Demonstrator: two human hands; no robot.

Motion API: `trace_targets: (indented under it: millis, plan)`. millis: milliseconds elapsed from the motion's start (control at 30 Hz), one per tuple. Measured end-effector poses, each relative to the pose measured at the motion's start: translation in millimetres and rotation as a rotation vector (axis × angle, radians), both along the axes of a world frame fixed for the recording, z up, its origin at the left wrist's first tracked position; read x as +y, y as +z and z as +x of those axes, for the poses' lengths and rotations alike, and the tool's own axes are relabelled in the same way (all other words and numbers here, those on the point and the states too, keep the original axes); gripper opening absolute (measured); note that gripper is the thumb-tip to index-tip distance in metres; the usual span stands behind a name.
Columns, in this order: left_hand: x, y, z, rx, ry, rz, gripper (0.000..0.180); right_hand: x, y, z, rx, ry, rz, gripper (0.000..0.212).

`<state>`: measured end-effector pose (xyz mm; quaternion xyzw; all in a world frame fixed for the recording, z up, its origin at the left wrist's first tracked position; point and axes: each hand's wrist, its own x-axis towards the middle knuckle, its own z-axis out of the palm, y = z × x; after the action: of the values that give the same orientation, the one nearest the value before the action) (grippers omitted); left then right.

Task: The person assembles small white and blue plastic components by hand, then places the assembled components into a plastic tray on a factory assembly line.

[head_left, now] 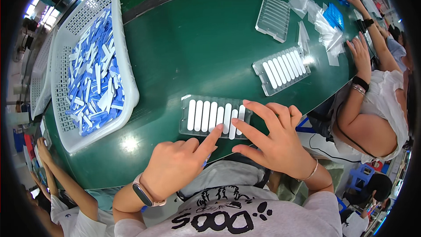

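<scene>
A clear plastic tray (184, 128) lies in front of me on the green table, holding a row of white, round-ended strips (206, 116). My left hand (175, 162) reaches in from the left, its index fingertip on the strips near the middle of the row. The other fingers are curled, and a bit of blue and white shows beneath them, apparently loose strips (207, 161) mostly hidden by the hand. My right hand (276, 142) has its fingers spread over the tray's right end. Its index finger touches one strip (233, 125) that sits lower than its neighbours, jutting toward me.
A white basket (131, 92) heaped with blue and white strips stands at left. Beyond my right hand lie a second filled tray (267, 88) and a clear tray (272, 17). Clear film (331, 44) and blue pieces (334, 16) lie far right, near a co-worker's hand (360, 57).
</scene>
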<state>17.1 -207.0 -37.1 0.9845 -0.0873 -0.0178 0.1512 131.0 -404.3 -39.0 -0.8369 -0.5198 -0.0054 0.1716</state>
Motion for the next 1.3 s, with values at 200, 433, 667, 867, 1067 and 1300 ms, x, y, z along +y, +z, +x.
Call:
trace_targets:
  millis: [200, 433, 667, 867, 1067, 1300]
  plan:
    - [-6, 10, 8, 0.079, 0.023, 0.171, 0.052, 0, -10, -5, -0.301, -0.052, -0.059, 0.054]
    - [-8, 16, 4, 0.108, -0.030, 0.165, 0.050, 5, -1, 2, -0.465, 0.089, -0.134, 0.037]
    - [-5, 19, 4, 0.118, -0.017, 0.112, 0.052, 5, 6, 6, -0.309, 0.073, -0.034, 0.052]
    - [11, 28, 10, 0.139, 0.089, 0.048, 0.067, 8, 3, 11, -0.186, 0.107, 0.034, 0.049]
    - [26, 20, 1, 0.174, 0.247, -0.095, 0.070, 8, 5, 32, 0.018, 0.211, -0.012, 0.047]
    - [1, 17, 3, 0.140, 0.379, -0.161, 0.054, 20, 6, 85, -0.052, 0.226, -0.032, 0.052]
